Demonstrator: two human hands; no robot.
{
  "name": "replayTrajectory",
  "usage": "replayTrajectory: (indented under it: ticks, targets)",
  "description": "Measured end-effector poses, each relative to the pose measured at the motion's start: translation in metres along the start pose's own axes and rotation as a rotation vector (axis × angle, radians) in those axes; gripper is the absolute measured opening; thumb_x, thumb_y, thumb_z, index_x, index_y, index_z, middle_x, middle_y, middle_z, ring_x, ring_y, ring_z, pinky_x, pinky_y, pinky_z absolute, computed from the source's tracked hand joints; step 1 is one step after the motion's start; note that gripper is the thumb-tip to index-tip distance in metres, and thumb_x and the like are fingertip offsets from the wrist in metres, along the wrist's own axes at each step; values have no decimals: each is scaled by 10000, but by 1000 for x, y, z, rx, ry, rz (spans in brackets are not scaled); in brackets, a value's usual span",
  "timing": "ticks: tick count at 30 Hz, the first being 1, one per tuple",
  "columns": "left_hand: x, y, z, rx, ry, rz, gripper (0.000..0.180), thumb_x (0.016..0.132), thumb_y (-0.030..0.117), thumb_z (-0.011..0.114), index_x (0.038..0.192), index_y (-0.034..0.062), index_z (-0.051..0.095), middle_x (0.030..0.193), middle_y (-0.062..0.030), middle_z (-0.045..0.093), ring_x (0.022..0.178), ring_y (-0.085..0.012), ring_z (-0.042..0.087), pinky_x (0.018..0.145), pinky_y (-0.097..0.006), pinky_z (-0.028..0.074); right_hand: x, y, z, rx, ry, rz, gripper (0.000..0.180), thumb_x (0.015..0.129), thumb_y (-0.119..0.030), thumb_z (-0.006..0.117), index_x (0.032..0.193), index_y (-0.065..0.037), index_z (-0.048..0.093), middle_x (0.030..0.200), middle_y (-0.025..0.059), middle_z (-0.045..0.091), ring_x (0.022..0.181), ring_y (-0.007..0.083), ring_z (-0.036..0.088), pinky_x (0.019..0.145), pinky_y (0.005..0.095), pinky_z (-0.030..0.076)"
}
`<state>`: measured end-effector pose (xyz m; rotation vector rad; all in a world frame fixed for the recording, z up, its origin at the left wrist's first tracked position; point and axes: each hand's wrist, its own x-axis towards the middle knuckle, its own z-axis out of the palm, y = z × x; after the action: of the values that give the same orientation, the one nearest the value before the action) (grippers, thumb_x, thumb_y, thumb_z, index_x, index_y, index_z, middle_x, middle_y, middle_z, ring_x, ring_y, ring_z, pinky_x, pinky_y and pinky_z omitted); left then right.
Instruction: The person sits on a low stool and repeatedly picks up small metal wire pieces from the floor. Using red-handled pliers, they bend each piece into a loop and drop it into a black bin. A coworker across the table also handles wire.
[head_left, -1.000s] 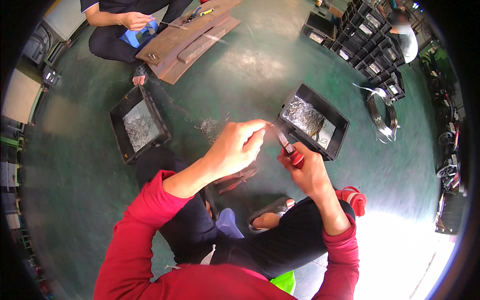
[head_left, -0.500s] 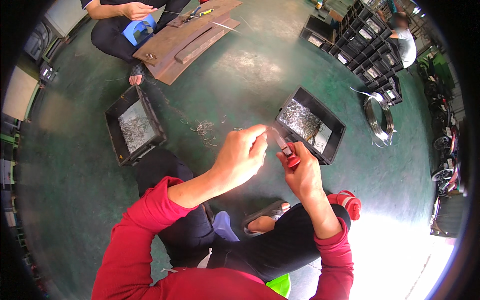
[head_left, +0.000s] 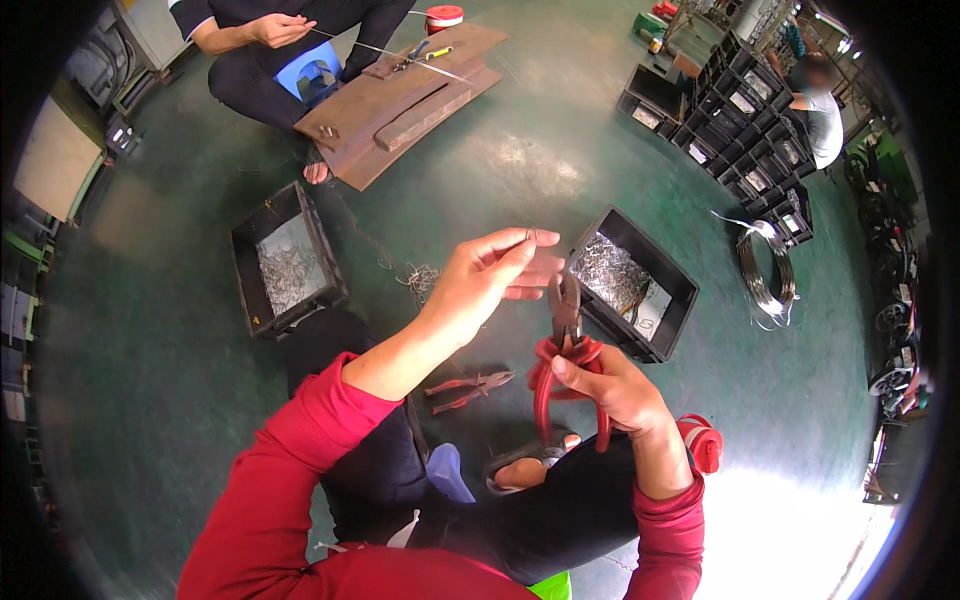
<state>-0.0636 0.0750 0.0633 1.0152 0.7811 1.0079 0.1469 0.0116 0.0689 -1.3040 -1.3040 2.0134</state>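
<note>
My left hand (head_left: 478, 275) is raised in front of me, thumb and forefinger pinched on a thin bent piece of wire (head_left: 531, 236), with the other fingers stretched out. Just right of it, my right hand (head_left: 622, 392) holds red-handled pliers (head_left: 566, 310). Their jaws point up near my left fingertips and their handles are spread apart. On the floor below my left wrist lies a second pair of red-handled pliers (head_left: 470, 388). Beyond my hands, to the right, a black crate (head_left: 683, 318) contains many small bent wire pieces (head_left: 606, 264).
Another black crate (head_left: 240, 262) with wire pieces stands left. Loose wire bits (head_left: 420, 280) lie between the crates. A person (head_left: 275, 32) sits at a low wooden bench (head_left: 360, 165) holding wire. Stacked black crates (head_left: 735, 110) and a wire coil (head_left: 765, 265) are at right.
The pliers in my right hand have turned jaws up, and their handles have spread. My left outer fingers have straightened. The pliers on the floor have come into sight, and the view has shifted slightly.
</note>
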Motion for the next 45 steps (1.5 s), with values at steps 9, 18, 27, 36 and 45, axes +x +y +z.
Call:
replayTrajectory:
  ticks: [9,18,27,36,45]
  targets:
    - [-6,2,13,-17,-53,169,365,1034,253,421,1301,28,527,1206,-147,625,1136,-274,608,948,-386,498,-1,-15,7,305,-261,48,609,917,-412,618,1254,75,475,1126,209,615,1081,323,615,915,487,511]
    - [-5,-1,11,101,-102,237,338,1029,178,426,1317,24,513,1264,-149,590,1199,-289,566,1018,-417,458,-5,-12,3,150,-83,15,472,920,-391,631,1135,23,562,990,105,634,893,228,636,823,388,526]
    - [-2,18,-12,175,-95,45,482,1020,391,415,1259,12,591,1023,-110,674,918,-174,634,809,-313,508,-11,-10,8,-631,524,-287,250,873,-206,695,950,10,595,763,139,617,711,195,586,700,335,467]
    - [-9,18,-3,347,-103,15,227,958,134,585,1119,-13,644,749,-49,662,633,-94,606,576,-225,487,-9,-13,12,-642,563,-268,236,875,-187,693,948,15,594,767,136,635,705,202,599,698,332,475]
    - [-17,17,0,407,-110,36,269,1007,149,479,1182,-3,614,644,-26,596,501,-62,521,463,-215,409,-4,-6,8,-779,629,-332,205,865,-141,690,956,7,582,786,172,637,724,290,624,687,361,481]
